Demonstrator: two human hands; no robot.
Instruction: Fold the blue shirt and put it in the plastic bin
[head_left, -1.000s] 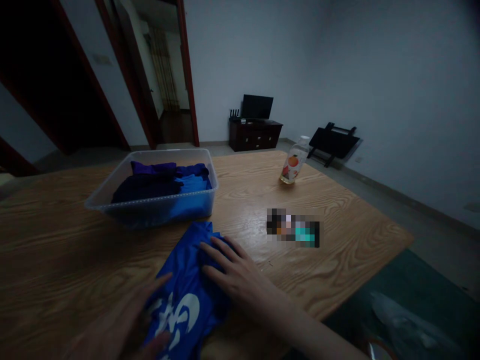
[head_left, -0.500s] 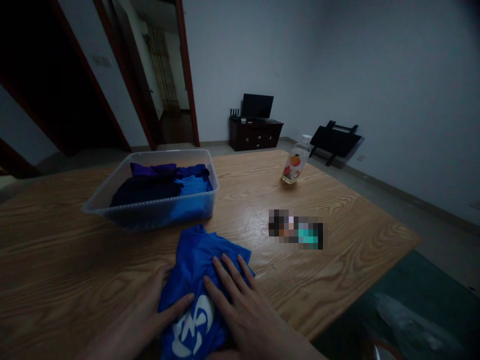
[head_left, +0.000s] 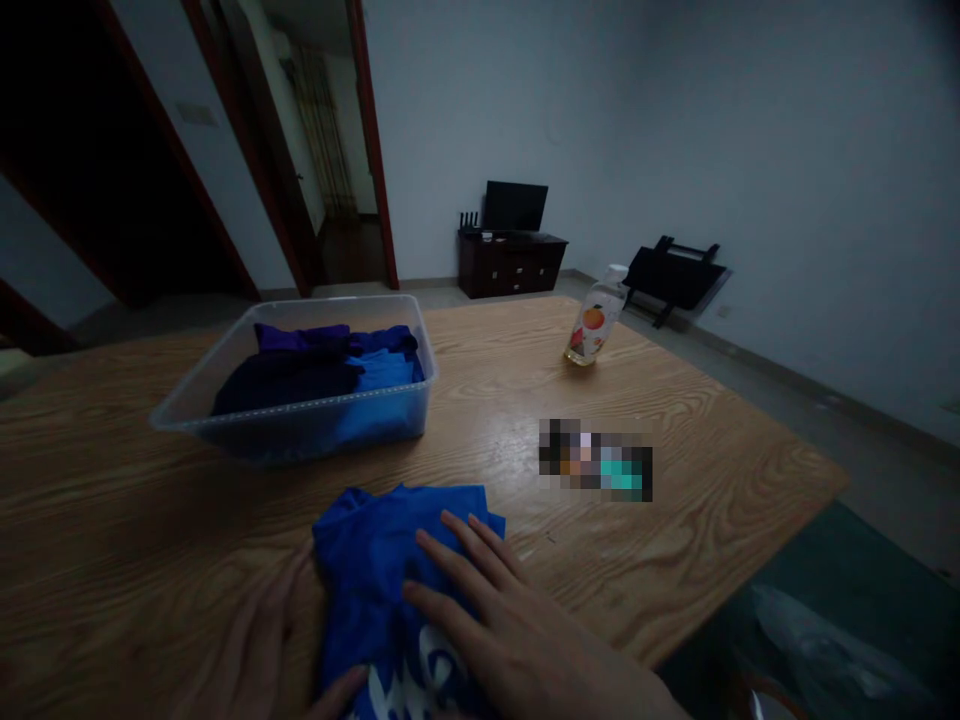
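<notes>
Hands, left (head_left: 259,650) and right (head_left: 499,620), press flat with fingers apart on crumpled blue cloth (head_left: 390,570).

Place: a dim room in a home, most likely a living room.
Furniture: a large wooden table (head_left: 675,440) in the foreground; a dark low cabinet (head_left: 512,265) against the far wall with a flat screen (head_left: 514,206) on top.
Household things: a clear plastic bin (head_left: 300,385) of folded clothes (head_left: 322,365) and a drink bottle (head_left: 592,320) standing on the table.
Floor: a black folded stand (head_left: 675,275) lies by the right wall.
Openings: red-brown door frames (head_left: 371,150) lead to a hallway.
Walls: plain and pale.
</notes>
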